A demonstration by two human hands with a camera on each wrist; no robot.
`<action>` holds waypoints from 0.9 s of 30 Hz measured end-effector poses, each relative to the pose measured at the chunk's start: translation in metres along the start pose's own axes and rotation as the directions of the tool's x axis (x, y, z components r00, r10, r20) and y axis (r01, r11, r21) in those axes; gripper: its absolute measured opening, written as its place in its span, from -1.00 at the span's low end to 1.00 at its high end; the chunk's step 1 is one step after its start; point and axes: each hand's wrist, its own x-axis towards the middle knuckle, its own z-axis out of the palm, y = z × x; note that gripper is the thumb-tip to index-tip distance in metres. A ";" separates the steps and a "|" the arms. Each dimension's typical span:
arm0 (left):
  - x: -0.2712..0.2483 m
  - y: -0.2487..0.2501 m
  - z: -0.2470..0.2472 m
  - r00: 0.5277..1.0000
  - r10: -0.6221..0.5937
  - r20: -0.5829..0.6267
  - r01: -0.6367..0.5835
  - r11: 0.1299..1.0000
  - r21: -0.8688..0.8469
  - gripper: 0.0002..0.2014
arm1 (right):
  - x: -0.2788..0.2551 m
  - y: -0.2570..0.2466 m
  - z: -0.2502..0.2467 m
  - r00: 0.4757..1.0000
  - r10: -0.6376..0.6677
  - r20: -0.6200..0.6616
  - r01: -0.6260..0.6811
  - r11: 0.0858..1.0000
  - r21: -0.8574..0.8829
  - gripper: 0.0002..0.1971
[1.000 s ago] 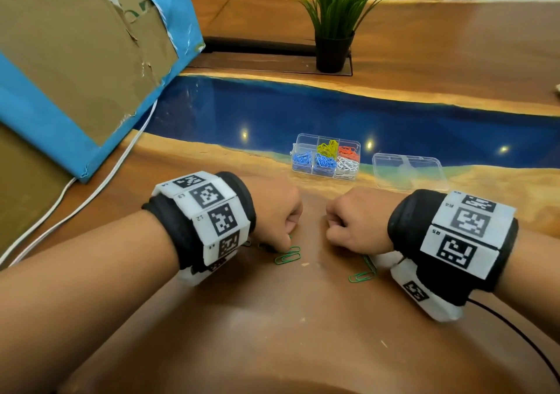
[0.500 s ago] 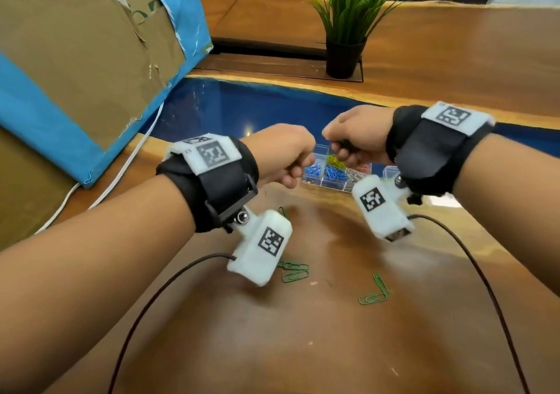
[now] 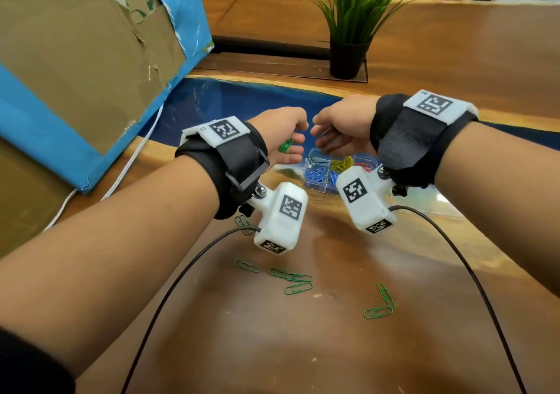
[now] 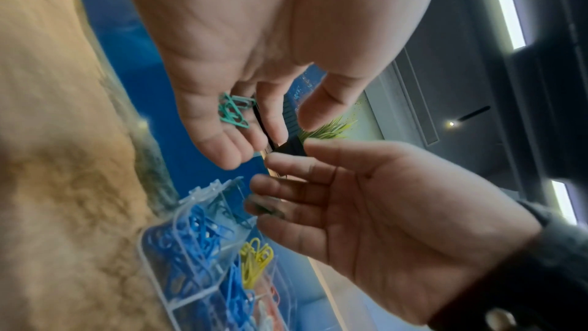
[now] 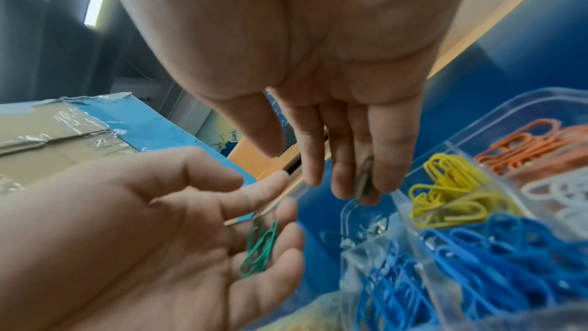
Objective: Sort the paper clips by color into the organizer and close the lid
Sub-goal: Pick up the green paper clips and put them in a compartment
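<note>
A clear organizer [image 3: 306, 169] stands on the table with blue, yellow, orange and white clips in separate compartments. My left hand [image 3: 295, 143] hovers just left of it, fingers relaxed, with a few green clips [image 4: 234, 111] lying loose on them. My right hand [image 3: 321, 143] hangs over the organizer's far-left compartment [image 5: 345, 213] with straight fingers pointing down. A blurred green clip [image 5: 366, 180] shows at its fingertips. Several more green clips [image 3: 298, 283] lie on the wood near me. The clear lid [image 3: 445, 207] lies to the organizer's right, mostly hidden by my right wrist.
A cardboard box with blue edging [image 3: 91, 60] leans at the left, a white cable [image 3: 127, 166] running beside it. A potted plant [image 3: 348, 51] stands behind the blue resin strip. Black cables [image 3: 181, 272] hang from both wrist cameras over the near table.
Both hands rose as fists from the table and moved forward over the organizer. Their fingers have now opened out, and green clips show in the left hand and at the right fingertips.
</note>
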 end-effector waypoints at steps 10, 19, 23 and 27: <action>0.001 0.009 0.022 0.999 0.032 0.005 -0.032 0.999 -0.003 -0.85 | -0.001 0.016 -0.017 0.986 -0.114 -0.117 0.115 0.993 -0.004 -0.62; 0.002 0.008 0.037 0.986 0.159 -0.040 -0.159 0.987 -0.006 -0.71 | -0.006 0.044 -0.037 0.979 -0.181 -0.094 0.177 0.983 -0.051 -0.59; 0.002 0.008 0.034 0.968 0.244 -0.062 -0.217 0.934 0.285 -0.71 | -0.010 0.052 -0.041 0.974 -0.212 -0.074 0.206 0.975 -0.079 -0.66; 0.004 -0.005 0.016 0.909 0.409 0.083 -0.280 0.450 0.848 -0.74 | -0.011 0.060 -0.042 0.971 -0.227 -0.077 0.217 0.970 -0.112 -0.75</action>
